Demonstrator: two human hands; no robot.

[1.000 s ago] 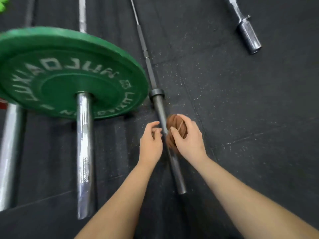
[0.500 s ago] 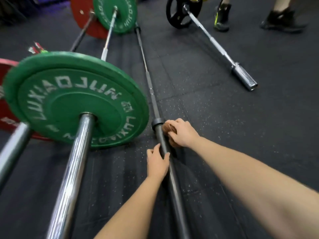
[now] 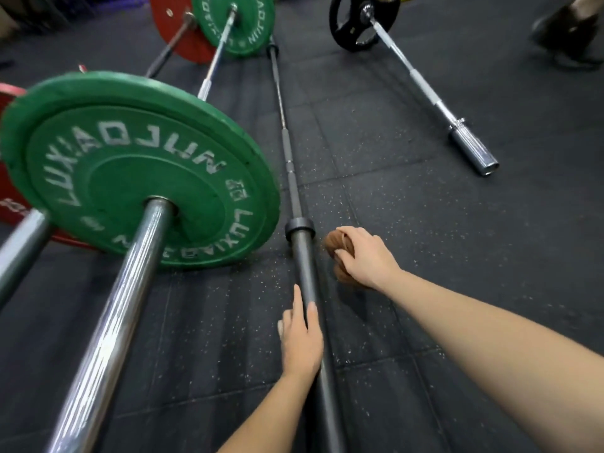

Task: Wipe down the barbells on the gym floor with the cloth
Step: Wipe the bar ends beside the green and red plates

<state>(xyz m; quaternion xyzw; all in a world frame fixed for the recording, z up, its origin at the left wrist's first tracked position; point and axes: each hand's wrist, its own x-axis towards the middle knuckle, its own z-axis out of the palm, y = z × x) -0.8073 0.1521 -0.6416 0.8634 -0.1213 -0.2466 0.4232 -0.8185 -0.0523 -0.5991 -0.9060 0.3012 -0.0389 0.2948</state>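
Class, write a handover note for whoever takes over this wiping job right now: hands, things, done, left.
Left hand holds the dark bar on its sleeve.
Right hand grips the cloth, just right of that bar, not touching it.
Done: cannot tell which bars are wiped.
Left: cloth onto this bar, then the green-plate bar and black-plate bar.
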